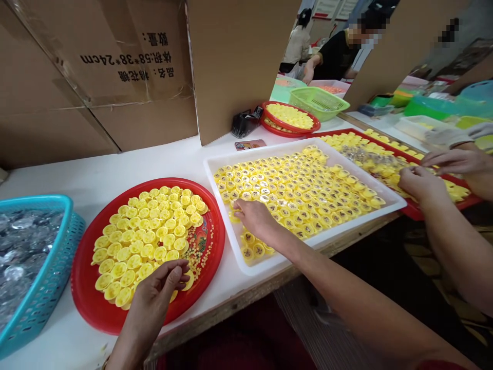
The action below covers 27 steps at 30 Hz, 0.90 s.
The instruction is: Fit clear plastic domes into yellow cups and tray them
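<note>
My left hand (157,293) is over the near edge of a round red tray (87,303). Its fingers curl in against a small yellow plastic disc (188,280) at the fingertips. Many similar yellow cup-like pieces (148,236) lie in rows on that tray. Over the left side of a white rectangular tray (242,264), my right hand (256,218) pinches a yellow piece (233,216), mostly hidden under the fingers. Rows of yellow pieces with dark printed centres (304,190) fill much of the white tray.
A blue basket (57,257) of clear plastic pieces stands left. Behind are cardboard boxes (146,103), a phone (250,145), a black tape dispenser (246,122) and stacked red trays (290,117). At right, a co-worker's hands (427,185) work over another red tray (410,210).
</note>
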Each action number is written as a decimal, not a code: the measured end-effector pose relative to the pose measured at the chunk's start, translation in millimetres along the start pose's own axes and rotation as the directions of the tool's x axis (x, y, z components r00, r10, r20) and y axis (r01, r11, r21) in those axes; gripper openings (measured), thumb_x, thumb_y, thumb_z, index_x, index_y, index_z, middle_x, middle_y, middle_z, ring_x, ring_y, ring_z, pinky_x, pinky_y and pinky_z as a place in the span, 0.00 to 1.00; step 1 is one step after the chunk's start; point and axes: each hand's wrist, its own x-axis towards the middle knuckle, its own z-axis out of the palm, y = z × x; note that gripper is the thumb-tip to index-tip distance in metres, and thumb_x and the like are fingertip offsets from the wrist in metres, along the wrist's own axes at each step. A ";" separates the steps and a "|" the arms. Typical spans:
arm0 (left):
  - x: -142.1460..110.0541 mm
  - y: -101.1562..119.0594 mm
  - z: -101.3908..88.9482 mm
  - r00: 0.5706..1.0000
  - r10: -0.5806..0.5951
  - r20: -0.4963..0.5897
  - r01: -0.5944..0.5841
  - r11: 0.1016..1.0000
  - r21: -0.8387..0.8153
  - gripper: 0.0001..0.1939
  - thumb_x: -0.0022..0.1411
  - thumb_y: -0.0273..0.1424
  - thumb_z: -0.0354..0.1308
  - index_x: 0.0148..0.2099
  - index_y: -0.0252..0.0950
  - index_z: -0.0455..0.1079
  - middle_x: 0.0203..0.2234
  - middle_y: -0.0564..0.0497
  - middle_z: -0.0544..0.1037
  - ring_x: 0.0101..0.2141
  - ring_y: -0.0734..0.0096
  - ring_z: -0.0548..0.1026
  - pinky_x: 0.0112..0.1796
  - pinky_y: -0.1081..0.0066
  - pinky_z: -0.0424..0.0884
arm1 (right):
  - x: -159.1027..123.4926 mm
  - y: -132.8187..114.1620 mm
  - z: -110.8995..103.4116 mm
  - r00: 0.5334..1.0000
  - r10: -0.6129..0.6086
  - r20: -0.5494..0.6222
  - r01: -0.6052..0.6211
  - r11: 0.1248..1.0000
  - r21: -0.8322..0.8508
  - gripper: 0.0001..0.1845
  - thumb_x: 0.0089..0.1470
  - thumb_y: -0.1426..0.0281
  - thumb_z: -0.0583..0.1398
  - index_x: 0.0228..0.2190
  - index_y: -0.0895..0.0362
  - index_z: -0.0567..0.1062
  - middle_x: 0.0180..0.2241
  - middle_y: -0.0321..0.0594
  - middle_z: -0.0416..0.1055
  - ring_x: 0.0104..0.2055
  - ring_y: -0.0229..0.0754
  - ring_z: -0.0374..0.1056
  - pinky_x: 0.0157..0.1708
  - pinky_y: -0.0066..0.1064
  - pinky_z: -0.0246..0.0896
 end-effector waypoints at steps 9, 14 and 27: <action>-0.2 -7.5 2.1 0.998 0.021 0.052 -0.019 0.999 -0.029 0.22 0.54 0.47 0.58 0.40 0.33 0.75 0.33 0.45 0.79 0.32 0.65 0.76 0.35 0.66 0.75 | -0.9 -4.9 7.0 0.956 -0.283 0.072 0.292 0.939 -0.184 0.11 0.55 0.79 0.52 0.38 0.59 0.71 0.38 0.45 0.70 0.35 0.42 0.67 0.33 0.29 0.57; -2.8 -6.5 0.3 0.999 0.017 0.045 -0.014 0.998 -0.060 0.20 0.54 0.45 0.58 0.39 0.32 0.75 0.31 0.45 0.79 0.31 0.66 0.76 0.33 0.67 0.75 | 15.4 -17.8 9.6 0.967 -0.248 0.064 0.255 0.954 -0.155 0.12 0.57 0.79 0.51 0.38 0.61 0.72 0.35 0.46 0.71 0.37 0.42 0.68 0.36 0.29 0.57; -1.3 9.9 -62.7 0.974 0.061 -0.219 -0.079 0.994 -0.076 0.18 0.51 0.42 0.60 0.38 0.32 0.74 0.30 0.46 0.79 0.28 0.69 0.77 0.31 0.70 0.74 | 0.2 -75.1 -1.9 0.969 -0.219 -0.115 0.212 0.975 -0.073 0.08 0.57 0.71 0.57 0.39 0.60 0.72 0.39 0.45 0.72 0.38 0.43 0.70 0.38 0.31 0.63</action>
